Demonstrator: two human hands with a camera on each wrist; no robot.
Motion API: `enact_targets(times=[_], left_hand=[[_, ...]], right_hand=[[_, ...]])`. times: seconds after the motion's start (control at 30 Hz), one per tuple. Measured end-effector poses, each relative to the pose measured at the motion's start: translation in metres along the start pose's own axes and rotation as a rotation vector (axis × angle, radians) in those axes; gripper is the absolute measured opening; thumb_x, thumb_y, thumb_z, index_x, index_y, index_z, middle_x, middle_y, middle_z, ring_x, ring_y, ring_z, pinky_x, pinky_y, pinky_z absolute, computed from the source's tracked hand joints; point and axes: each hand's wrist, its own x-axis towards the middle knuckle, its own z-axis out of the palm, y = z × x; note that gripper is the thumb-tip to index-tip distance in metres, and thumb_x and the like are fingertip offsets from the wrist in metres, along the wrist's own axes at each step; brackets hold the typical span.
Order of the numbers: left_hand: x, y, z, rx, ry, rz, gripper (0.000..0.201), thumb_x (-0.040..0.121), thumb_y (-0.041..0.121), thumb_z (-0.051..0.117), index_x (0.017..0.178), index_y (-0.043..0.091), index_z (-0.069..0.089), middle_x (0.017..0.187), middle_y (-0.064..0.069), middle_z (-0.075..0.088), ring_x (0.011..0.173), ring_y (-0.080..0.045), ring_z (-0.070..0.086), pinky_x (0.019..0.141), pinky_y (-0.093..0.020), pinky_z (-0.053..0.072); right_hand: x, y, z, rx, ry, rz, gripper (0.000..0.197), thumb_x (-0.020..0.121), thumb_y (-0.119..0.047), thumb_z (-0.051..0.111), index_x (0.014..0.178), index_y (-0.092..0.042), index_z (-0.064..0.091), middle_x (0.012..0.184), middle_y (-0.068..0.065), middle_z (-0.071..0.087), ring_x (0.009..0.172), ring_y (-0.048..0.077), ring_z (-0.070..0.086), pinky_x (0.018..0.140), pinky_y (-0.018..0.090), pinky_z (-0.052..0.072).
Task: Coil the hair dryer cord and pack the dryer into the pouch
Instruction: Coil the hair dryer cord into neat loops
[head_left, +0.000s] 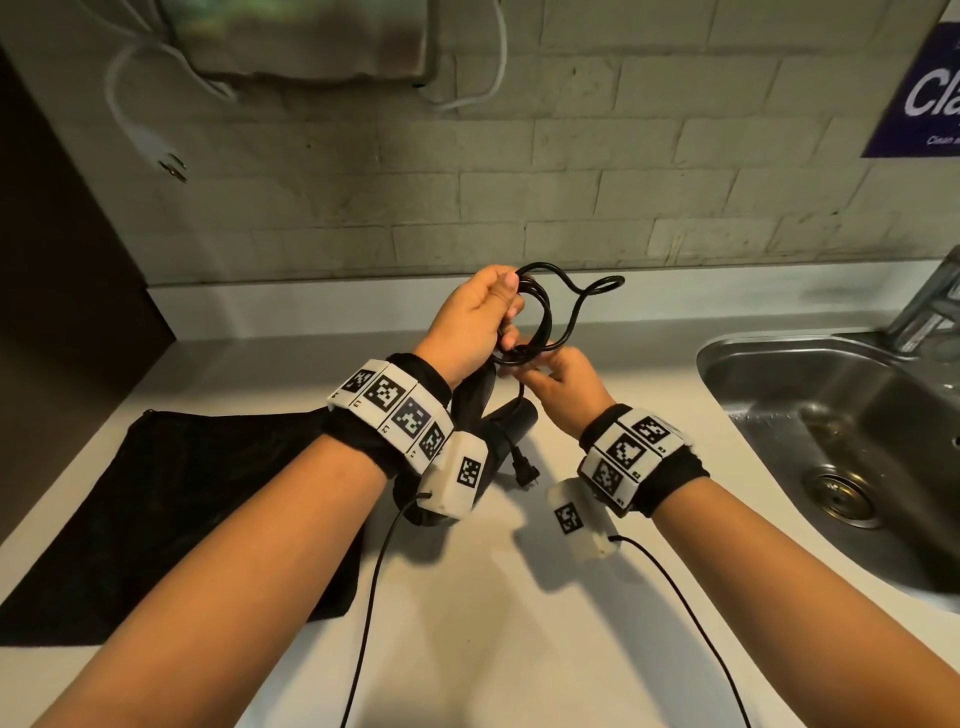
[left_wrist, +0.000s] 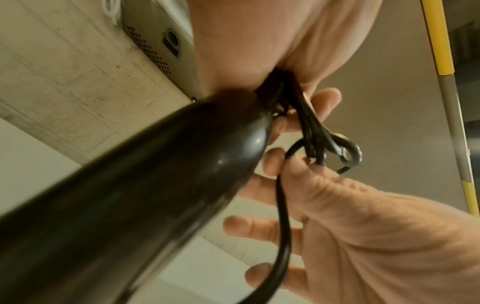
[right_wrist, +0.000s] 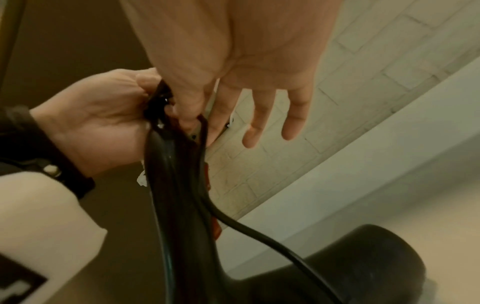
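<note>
The pale, smooth bench (head_left: 519, 597) carries the flat black fabric pouch (head_left: 171, 509) at its left side, lying slack with nothing in it, so packing has not begun. Just right of the pouch, the glossy black plastic hair dryer (head_left: 498, 421) is below the left wrist; from the head view I cannot tell whether its body rests on the bench or hangs. Its long axis appears to run from the nozzle end, low and near the person, up and away toward the hands, with the handle end uppermost where the cord leaves it.

The thin black rubber cord (head_left: 540, 312) is gathered into several loops above the bench, and one stray loop sticks out to the right. The black two-pin plug (head_left: 522, 470) dangles free below, so I judge the coiling mostly done, with the tail yet to wrap.

The left hand (head_left: 478, 317) is curled round the bundled loops, gripping them. The right hand (head_left: 563, 384) pinches a strand with thumb and forefinger, other fingers spread straight.
</note>
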Motion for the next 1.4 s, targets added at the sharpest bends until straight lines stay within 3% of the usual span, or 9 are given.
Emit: enact_targets(times=[0.1, 0.23, 0.57, 0.67, 0.77, 0.93, 1.2, 1.3, 1.4], left_hand=[[0.000, 0.001, 0.000, 0.009, -0.018, -0.011, 0.022, 0.100, 0.023, 0.028, 0.089, 0.021, 0.047, 0.068, 0.004, 0.040, 0.040, -0.001, 0.040, 0.046, -0.011, 0.036], [0.001, 0.003, -0.003, -0.048, 0.031, -0.049, 0.021, 0.100, 0.024, 0.028, 0.100, 0.019, 0.048, 0.068, 0.005, 0.039, 0.041, -0.001, 0.035, 0.045, -0.010, 0.032], [-0.002, 0.005, 0.006, -0.115, -0.021, -0.068, 0.024, 0.099, 0.023, 0.028, 0.099, 0.018, 0.052, 0.065, 0.004, 0.035, 0.040, 0.000, 0.030, 0.042, -0.010, 0.027], [-0.003, 0.004, 0.007, -0.086, 0.007, -0.039, 0.022, 0.099, 0.021, 0.028, 0.106, 0.014, 0.048, 0.068, 0.003, 0.035, 0.039, 0.000, 0.033, 0.042, -0.009, 0.029], [-0.004, 0.004, 0.005, -0.068, 0.007, 0.016, 0.022, 0.099, 0.018, 0.029, 0.110, 0.014, 0.048, 0.069, 0.002, 0.035, 0.041, 0.001, 0.034, 0.042, -0.009, 0.030], [-0.005, 0.005, 0.004, -0.046, 0.006, 0.079, 0.024, 0.099, 0.016, 0.029, 0.110, 0.017, 0.050, 0.068, 0.002, 0.034, 0.043, 0.000, 0.031, 0.042, -0.011, 0.027], [-0.004, 0.006, 0.003, -0.062, 0.044, 0.018, 0.026, 0.099, 0.020, 0.028, 0.087, 0.025, 0.051, 0.072, 0.003, 0.040, 0.053, -0.001, 0.033, 0.043, -0.010, 0.029], [-0.006, 0.008, 0.003, -0.069, -0.007, -0.019, 0.028, 0.099, 0.023, 0.027, 0.084, 0.027, 0.050, 0.072, 0.004, 0.042, 0.044, 0.000, 0.036, 0.041, -0.008, 0.029], [-0.008, 0.010, 0.004, -0.092, -0.059, -0.021, 0.029, 0.100, 0.022, 0.025, 0.082, 0.025, 0.047, 0.054, 0.013, 0.053, 0.036, 0.001, 0.038, 0.040, -0.007, 0.029]], right_hand=[[0.000, 0.007, -0.006, -0.115, 0.035, 0.058, 0.017, 0.088, -0.009, 0.051, 0.088, -0.014, 0.067, 0.066, -0.010, 0.060, 0.069, 0.004, 0.057, 0.076, 0.021, 0.043], [0.002, 0.029, -0.018, -0.588, -0.068, 0.134, 0.023, 0.090, -0.031, 0.050, 0.105, -0.024, 0.066, 0.080, -0.003, 0.069, 0.085, 0.020, 0.062, 0.091, 0.039, 0.043], [0.011, 0.054, -0.025, -0.869, -0.124, 0.332, 0.021, 0.090, -0.023, 0.048, 0.099, -0.029, 0.067, 0.103, 0.000, 0.069, 0.099, 0.024, 0.059, 0.096, 0.042, 0.035], [0.013, 0.030, -0.028, -0.610, -0.022, 0.193, 0.026, 0.093, -0.020, 0.044, 0.112, -0.018, 0.061, 0.110, 0.006, 0.066, 0.101, 0.027, 0.059, 0.088, 0.034, 0.045], [0.009, -0.001, -0.030, -0.177, 0.239, -0.100, 0.026, 0.096, -0.016, 0.037, 0.104, -0.006, 0.059, 0.085, 0.009, 0.062, 0.079, 0.023, 0.058, 0.068, 0.028, 0.042], [-0.004, -0.019, -0.026, 0.144, 0.323, -0.182, 0.018, 0.091, -0.018, 0.040, 0.085, -0.016, 0.057, 0.066, -0.005, 0.054, 0.054, 0.002, 0.049, 0.053, 0.016, 0.043], [-0.014, -0.020, -0.017, 0.203, 0.245, -0.195, 0.032, 0.081, -0.002, 0.060, 0.086, -0.032, 0.050, 0.085, -0.011, 0.054, 0.078, -0.002, 0.053, 0.074, 0.030, 0.048], [-0.008, -0.014, -0.017, 0.251, 0.181, -0.138, 0.030, 0.080, -0.013, 0.062, 0.100, -0.027, 0.044, 0.100, -0.013, 0.050, 0.096, 0.007, 0.052, 0.087, 0.039, 0.046], [-0.005, -0.009, -0.013, 0.284, 0.000, -0.143, 0.054, 0.078, -0.043, 0.056, 0.121, -0.014, 0.042, 0.110, -0.011, 0.054, 0.104, -0.002, 0.054, 0.094, 0.021, 0.044]])
